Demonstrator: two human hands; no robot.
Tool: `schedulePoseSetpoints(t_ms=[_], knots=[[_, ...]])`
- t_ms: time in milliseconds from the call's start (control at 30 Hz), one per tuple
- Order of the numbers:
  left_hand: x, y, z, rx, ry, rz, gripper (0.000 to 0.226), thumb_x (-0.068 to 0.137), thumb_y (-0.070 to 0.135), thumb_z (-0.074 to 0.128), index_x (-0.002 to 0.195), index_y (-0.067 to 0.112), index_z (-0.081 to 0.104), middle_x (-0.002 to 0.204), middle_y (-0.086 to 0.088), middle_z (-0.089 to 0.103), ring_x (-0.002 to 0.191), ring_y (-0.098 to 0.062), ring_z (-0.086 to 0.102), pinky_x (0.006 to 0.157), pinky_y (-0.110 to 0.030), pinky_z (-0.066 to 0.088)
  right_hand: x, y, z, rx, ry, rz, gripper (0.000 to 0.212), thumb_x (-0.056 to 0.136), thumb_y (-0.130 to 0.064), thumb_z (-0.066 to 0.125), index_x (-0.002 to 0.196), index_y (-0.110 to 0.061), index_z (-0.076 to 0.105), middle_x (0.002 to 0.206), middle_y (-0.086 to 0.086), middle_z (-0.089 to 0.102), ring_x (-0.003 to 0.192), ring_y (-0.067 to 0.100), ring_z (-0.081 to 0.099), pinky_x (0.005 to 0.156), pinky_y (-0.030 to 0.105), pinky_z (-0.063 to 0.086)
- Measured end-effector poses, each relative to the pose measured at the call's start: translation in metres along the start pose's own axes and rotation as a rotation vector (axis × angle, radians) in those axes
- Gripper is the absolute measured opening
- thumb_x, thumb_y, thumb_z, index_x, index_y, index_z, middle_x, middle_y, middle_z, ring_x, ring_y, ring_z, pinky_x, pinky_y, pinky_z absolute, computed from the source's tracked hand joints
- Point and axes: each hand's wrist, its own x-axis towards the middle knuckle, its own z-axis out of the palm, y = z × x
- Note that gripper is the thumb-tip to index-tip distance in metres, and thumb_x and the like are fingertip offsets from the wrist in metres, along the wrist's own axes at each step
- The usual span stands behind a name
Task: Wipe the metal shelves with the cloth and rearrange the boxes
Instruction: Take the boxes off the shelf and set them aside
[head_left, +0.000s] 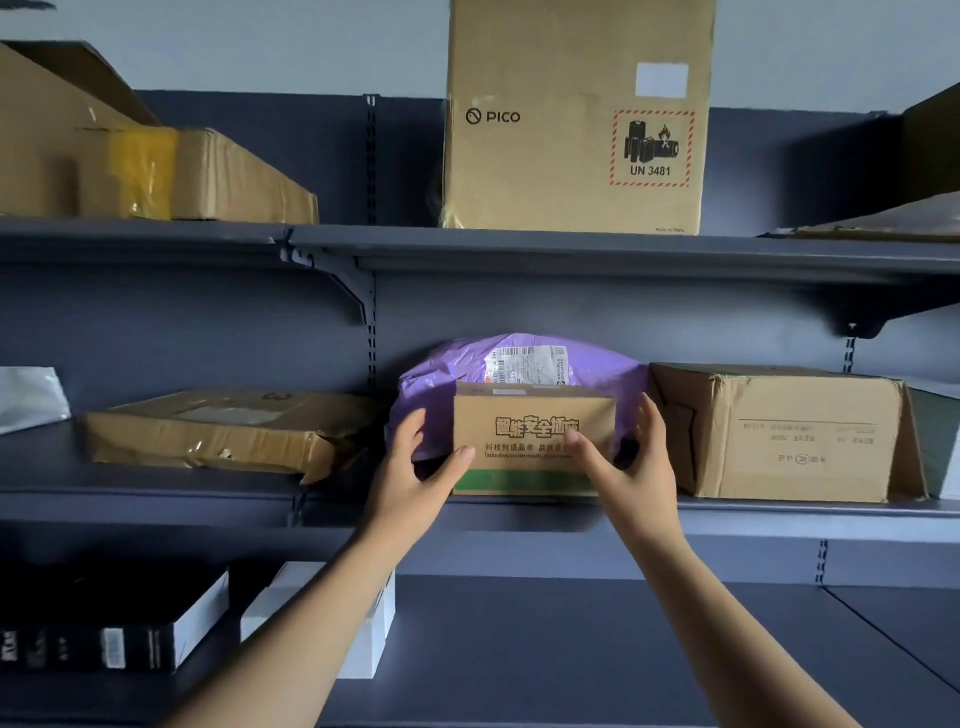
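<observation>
left hand (415, 470), right hand (634, 467) holding small box (535, 415), purple parcel (457, 369) behind

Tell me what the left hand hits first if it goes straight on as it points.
Probably the purple bag: the left hand holds the small box by its left edge, fingers aimed back at the bag. Depth unclear.

Brown small box (535, 431) with green stripe, purple parcel (597, 364), blue-grey shelves (519, 249), black-and-white box (104, 623)
</observation>
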Motion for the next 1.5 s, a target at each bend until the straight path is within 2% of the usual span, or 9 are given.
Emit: schedulePoseSetpoints(t_ms=[133,233,333,467,567,700,933,1233,1500], knots=[[-0.016,0.006,-0.029,-0.074,-0.037,0.046,0.084,0.066,0.065,0.074,0.141,0.036,0.046,0.144,0.021,0.048,0.136,0.003,0.043,0.116,-0.032,0.035,-0.033,-0.028,0.012,0.004,0.035,-0.041,0.106,0.07,-0.059,0.078,0.158,-0.022,0.029,0.159,-0.009,0.038,0.145,0.004,0.034,0.12,0.029,0.03],[-0.029,0.014,-0.062,-0.075,-0.071,0.07,0.074,0.081,0.048,0.078,0.145,0.029,0.046,0.146,0.018,0.049,0.135,0.004,0.044,0.117,-0.032,0.033,-0.061,-0.056,0.036,0.01,0.026,-0.058,0.105,0.07,-0.063,0.075,0.158,-0.025,0.029,0.16,-0.009,0.037,0.146,0.003,0.032,0.122,0.033,0.029],[-0.042,0.021,-0.101,-0.084,-0.08,0.09,0.074,0.077,0.053,0.072,0.143,0.028,0.048,0.141,0.019,0.053,0.131,0.002,0.047,0.112,-0.03,0.035,-0.089,-0.076,0.068,0.02,-0.019,-0.05,0.106,0.07,-0.07,0.077,0.156,-0.027,0.032,0.157,-0.009,0.041,0.145,0.004,0.036,0.121,0.036,0.032],[-0.065,0.021,-0.16,-0.085,-0.082,0.081,0.065,0.082,0.05,0.073,0.14,0.032,0.05,0.137,0.022,0.056,0.126,0.008,0.049,0.113,-0.033,0.038,-0.134,-0.102,0.118,0.04,-0.109,-0.067,0.098,0.074,-0.06,0.081,0.154,-0.029,0.034,0.155,-0.012,0.043,0.143,0.0,0.038,0.121,0.035,0.032],[-0.08,0.014,-0.201,-0.048,-0.07,0.059,0.065,0.07,0.067,0.066,0.129,0.048,0.05,0.13,0.036,0.056,0.125,0.012,0.048,0.11,-0.031,0.039,-0.16,-0.118,0.149,0.057,-0.153,-0.068,0.105,0.07,-0.068,0.077,0.156,-0.027,0.034,0.157,-0.013,0.041,0.143,-0.001,0.037,0.121,0.033,0.032],[-0.095,-0.001,-0.249,-0.018,-0.041,0.019,0.069,0.07,0.07,0.064,0.132,0.043,0.052,0.14,0.02,0.055,0.131,0.003,0.048,0.114,-0.036,0.039,-0.191,-0.135,0.184,0.08,-0.23,-0.041,0.099,0.074,-0.066,0.077,0.155,-0.029,0.035,0.156,-0.013,0.042,0.143,0.0,0.037,0.118,0.025,0.031],[-0.114,-0.05,-0.263,-0.008,-0.067,-0.119,0.043,0.09,0.038,0.074,0.128,0.033,0.056,0.138,0.01,0.059,0.133,-0.008,0.05,0.114,-0.036,0.039,-0.236,-0.105,0.208,0.029,-0.351,0.084,0.084,0.075,-0.058,0.075,0.147,-0.03,0.044,0.148,-0.015,0.048,0.135,0.003,0.045,0.1,0.015,0.033],[-0.089,-0.14,-0.243,0.035,-0.122,-0.285,0.06,0.089,0.039,0.074,0.141,0.029,0.046,0.138,0.018,0.048,0.136,-0.006,0.042,0.104,-0.024,0.034,-0.233,-0.006,0.234,-0.019,-0.408,0.274,0.088,0.076,-0.055,0.077,0.152,-0.029,0.04,0.152,-0.012,0.045,0.139,0.006,0.043,0.103,0.02,0.034],[-0.045,-0.222,-0.225,0.197,-0.166,-0.484,0.129,0.048,0.096,0.063,0.157,0.041,0.021,0.163,0.016,0.025,0.148,-0.007,0.027,0.12,-0.036,0.027,-0.193,0.086,0.263,-0.08,-0.46,0.348,0.09,0.078,-0.041,0.085,0.152,-0.034,0.032,0.146,-0.023,0.039,0.137,0.001,0.038,0.103,0.019,0.034]])
